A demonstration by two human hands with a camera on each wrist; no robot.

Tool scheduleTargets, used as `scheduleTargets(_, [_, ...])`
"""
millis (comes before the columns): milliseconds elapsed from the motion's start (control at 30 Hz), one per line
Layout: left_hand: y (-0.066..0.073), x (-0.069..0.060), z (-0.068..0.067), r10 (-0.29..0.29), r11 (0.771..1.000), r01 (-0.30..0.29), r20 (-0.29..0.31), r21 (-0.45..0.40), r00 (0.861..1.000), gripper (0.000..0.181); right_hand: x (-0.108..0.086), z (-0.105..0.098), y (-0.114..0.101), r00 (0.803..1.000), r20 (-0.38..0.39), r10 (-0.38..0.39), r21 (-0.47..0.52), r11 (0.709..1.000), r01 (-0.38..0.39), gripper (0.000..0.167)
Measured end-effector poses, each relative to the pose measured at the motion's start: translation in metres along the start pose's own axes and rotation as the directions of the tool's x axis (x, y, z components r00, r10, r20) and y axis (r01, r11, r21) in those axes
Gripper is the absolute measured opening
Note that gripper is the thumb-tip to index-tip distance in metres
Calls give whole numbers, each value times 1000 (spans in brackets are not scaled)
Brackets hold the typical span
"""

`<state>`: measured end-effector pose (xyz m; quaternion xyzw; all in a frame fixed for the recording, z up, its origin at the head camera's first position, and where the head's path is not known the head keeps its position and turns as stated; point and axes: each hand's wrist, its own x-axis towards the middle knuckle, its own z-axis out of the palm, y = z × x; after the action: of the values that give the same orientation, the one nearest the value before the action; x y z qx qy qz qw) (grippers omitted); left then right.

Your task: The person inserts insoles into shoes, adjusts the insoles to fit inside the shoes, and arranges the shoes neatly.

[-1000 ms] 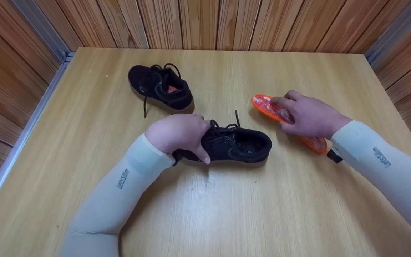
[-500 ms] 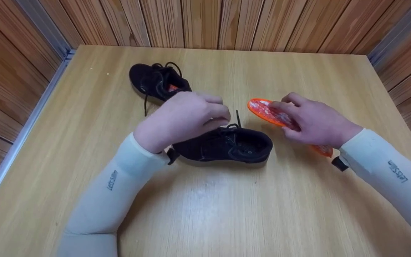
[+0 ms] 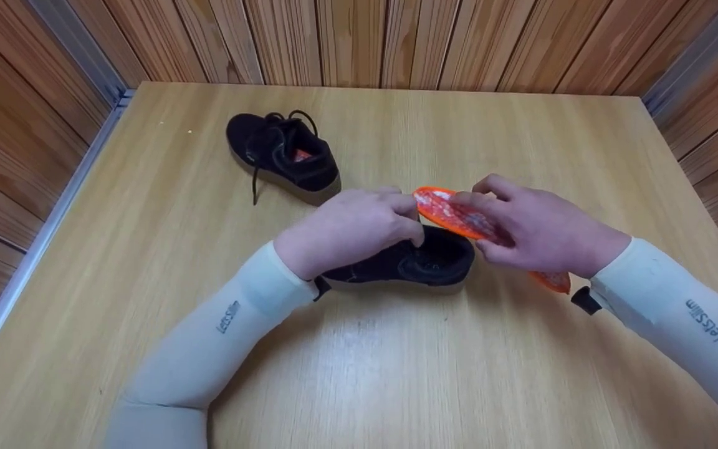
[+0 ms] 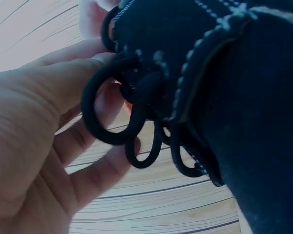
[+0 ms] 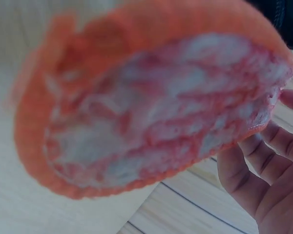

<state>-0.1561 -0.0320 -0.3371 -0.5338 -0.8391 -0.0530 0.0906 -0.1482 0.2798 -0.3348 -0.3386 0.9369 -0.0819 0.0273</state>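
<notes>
A black lace-up shoe (image 3: 387,267) lies mid-table, its opening toward the right. Over its laces, my left hand (image 3: 353,231) pinches the tongue area at the opening with bent fingers. Loops of the black laces (image 4: 110,134) hang beside those fingers in the left wrist view. My right hand (image 3: 536,231) grips an orange-rimmed insole (image 3: 443,211) with a red and white marbled face. The insole is tilted in the air, one end just above the shoe's opening and close to the left fingertips. Part of it is hidden under the right hand.
A second black shoe (image 3: 272,149) stands farther back on the left, with something red-orange inside and a loose lace trailing. The wooden table (image 3: 359,380) meets a wood-panelled wall (image 3: 346,43) at the back, with panels on both sides.
My left hand lifted from the shoe's front, then came down farther right at its tongue. My right hand has brought the insole leftward and slightly nearer me, over the opening.
</notes>
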Motion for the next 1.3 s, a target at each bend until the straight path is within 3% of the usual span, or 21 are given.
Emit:
scheduleTargets(200, [3,0,2,-64,996,70,111,-57,992,35,0,0,-7,999,-14,-38,-20,999,37,67])
scheduleTargets(400, [4,1,2,-58,997,63,99,-48,993,37,0,0,-9,1000,11,6,23,1000,-6,67])
scheduleTargets(633, [4,-1,0,-59,998,59,130,4,990,24,4,3,-14,999,35,16,114,993,-20,63])
scheduleTargets(967, [2,-5,-5,-68,996,76,153,-42,986,30,5,6,-16,999,29,28,159,987,-32,62])
scheduleTargets(1067, [-2,-8,-8,-70,995,79,150,-61,986,20,3,7,-17,998,39,47,182,982,-54,62])
scheduleTargets(1133, [-4,-11,-13,-91,988,113,185,-108,978,12,2,8,-16,997,49,62,212,975,-71,62])
scheduleTargets(1300, [-8,-14,-20,-147,953,215,293,-212,945,47,-1,12,-12,995,66,78,287,953,-94,60])
